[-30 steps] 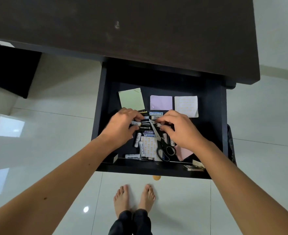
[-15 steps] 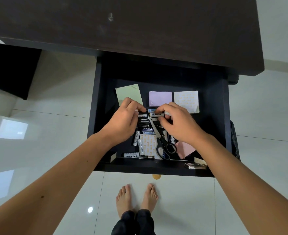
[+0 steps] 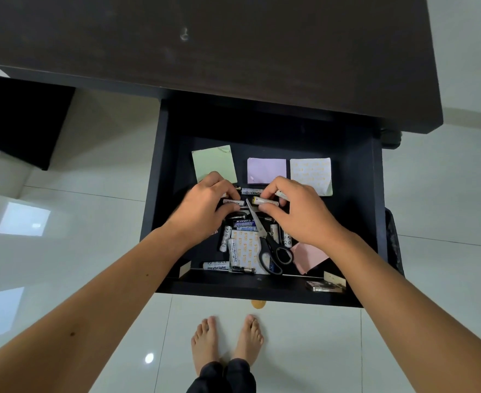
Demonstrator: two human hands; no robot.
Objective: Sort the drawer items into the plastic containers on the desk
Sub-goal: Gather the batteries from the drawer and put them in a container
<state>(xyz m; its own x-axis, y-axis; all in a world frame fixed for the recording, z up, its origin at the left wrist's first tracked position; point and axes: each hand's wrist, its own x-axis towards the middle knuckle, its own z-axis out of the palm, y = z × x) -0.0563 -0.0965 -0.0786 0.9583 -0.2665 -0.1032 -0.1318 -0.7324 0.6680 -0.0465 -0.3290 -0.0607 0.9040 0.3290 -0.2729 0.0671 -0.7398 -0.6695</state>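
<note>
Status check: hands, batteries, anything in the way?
Left hand and right hand each pinching batteries in the drawer. Scissors lie across the pile. Containers not in view.

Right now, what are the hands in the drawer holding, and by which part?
The right hand pinches white batteries along their barrels. The left hand grips a white battery by one end.
</note>
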